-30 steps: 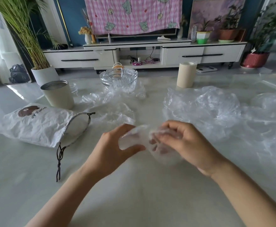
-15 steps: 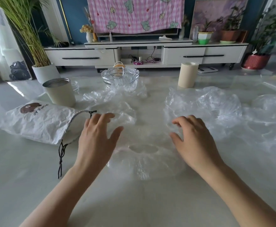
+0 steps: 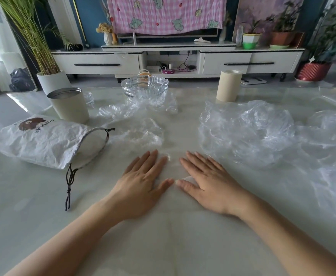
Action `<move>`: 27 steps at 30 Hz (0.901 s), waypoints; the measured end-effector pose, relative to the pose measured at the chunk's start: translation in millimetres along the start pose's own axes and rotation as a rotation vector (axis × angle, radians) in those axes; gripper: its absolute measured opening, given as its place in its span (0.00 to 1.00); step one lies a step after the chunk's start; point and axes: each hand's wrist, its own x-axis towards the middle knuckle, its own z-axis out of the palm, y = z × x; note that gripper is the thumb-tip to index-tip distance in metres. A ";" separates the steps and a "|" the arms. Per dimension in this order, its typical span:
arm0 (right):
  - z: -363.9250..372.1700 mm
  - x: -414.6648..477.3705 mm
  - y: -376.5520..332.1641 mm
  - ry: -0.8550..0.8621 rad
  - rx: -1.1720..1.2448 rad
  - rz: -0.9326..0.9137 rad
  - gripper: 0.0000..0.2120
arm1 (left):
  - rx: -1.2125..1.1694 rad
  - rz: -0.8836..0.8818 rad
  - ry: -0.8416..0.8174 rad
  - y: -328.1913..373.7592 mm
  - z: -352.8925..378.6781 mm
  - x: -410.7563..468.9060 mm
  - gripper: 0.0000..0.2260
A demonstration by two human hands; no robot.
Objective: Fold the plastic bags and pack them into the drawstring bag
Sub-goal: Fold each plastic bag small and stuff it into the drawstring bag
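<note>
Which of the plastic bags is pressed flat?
The plastic bag under the left hand and right hand; the crumpled bags farther back lie untouched.

"POPULAP", upside down, on the white drawstring bag (image 3: 49, 140)

The table (image 3: 33, 196) is smooth and glossy, pale with faint stone-like veining. On it, the drawstring bag (image 3: 47, 140) looks matt, white and heavily creased, like paper or stiff cloth; its cord (image 3: 69, 188) is dark and braided. Right of the drawstring bag, the plastic bags (image 3: 247, 132) are thin clear film, shiny and wrinkled. Just behind the drawstring bag, a canister (image 3: 69, 105) has matt beige sides and a dull metal top.
</note>
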 end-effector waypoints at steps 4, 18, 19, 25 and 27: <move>-26.4 -13.5 -3.7 0.088 0.549 -0.040 0.30 | -0.236 0.054 0.144 -3.1 -3.5 1.0 0.44; -19.1 -1.5 -2.3 0.254 0.746 0.067 0.06 | -0.701 0.000 -0.011 -13.3 -34.6 -4.2 0.23; -21.7 -1.0 -0.9 0.254 0.811 0.091 0.07 | -0.657 0.005 -0.017 -14.5 -33.9 -4.3 0.22; -33.1 -11.7 8.3 -0.048 0.783 -0.023 0.19 | -0.684 -0.105 0.167 -21.8 -28.0 2.0 0.14; -26.2 -6.5 8.7 0.116 0.723 -0.009 0.08 | -0.713 -0.152 0.166 -21.1 -28.6 2.3 0.14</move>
